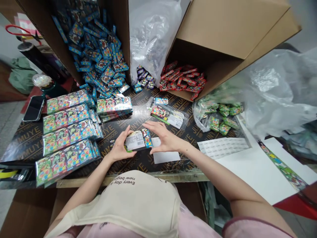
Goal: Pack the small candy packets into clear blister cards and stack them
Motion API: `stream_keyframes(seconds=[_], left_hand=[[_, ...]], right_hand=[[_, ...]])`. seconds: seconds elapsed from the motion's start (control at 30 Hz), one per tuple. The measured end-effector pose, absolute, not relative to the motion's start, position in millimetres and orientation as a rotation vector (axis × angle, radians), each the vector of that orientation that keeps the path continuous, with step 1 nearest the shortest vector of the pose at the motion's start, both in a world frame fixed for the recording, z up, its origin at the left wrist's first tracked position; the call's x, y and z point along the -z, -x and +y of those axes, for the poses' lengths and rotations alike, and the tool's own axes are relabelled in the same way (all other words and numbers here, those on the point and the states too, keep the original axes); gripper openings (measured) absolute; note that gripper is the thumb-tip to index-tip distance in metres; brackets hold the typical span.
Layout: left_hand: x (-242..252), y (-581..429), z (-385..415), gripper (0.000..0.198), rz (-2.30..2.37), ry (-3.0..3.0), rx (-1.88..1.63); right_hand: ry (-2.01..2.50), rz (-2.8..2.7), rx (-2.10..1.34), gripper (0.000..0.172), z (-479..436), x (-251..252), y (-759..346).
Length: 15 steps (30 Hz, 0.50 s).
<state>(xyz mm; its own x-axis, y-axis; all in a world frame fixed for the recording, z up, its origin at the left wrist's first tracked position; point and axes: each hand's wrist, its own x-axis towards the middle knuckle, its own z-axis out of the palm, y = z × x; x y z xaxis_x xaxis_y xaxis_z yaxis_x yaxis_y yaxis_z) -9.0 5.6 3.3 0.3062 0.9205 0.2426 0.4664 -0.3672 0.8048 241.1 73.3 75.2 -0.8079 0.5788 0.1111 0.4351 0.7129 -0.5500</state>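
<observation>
A pack of small printed boxes (146,138), with a white barcode label on its face, lies low over the table in front of me. My left hand (120,145) grips its left end, thumb along the lower edge and fingers at the upper. Around the blue right end curves my right hand (164,136), thumb and fingers apart, fingertips near the upper corner; whether they touch the pack I cannot tell. Partly under the right hand is a white paper sheet (167,158). Beyond the hands rests a clear-wrapped pack (168,115) with a barcode label.
Wrapped multi-packs (65,157) are stacked at left, with a shorter stack (115,105) beside them. Behind stand cartons of loose blue boxes (104,59) and red boxes (183,79). A plastic bag holds green packs (224,115). Label sheets (223,147) lie right; a phone (34,108) lies far left.
</observation>
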Motion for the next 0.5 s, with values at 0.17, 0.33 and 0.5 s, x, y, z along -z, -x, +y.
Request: stream_keyframes(seconds=[0.17,0.33,0.5], left_hand=[[-9,8,12,0.112,1.280,-1.911,-1.002],[-9,-1,32,0.113,1.340,-1.928,-0.902],[7,-19,49,0.105,1.357,-2.076,-0.466]], right_hand=[[0.838,-2.546,-0.767,0.081,59,-66,-241],[0.982,-2.402,-0.658,0.048,99,-54,-228],[1.242,-2.420,-0.287,0.047,227,-34,-200]])
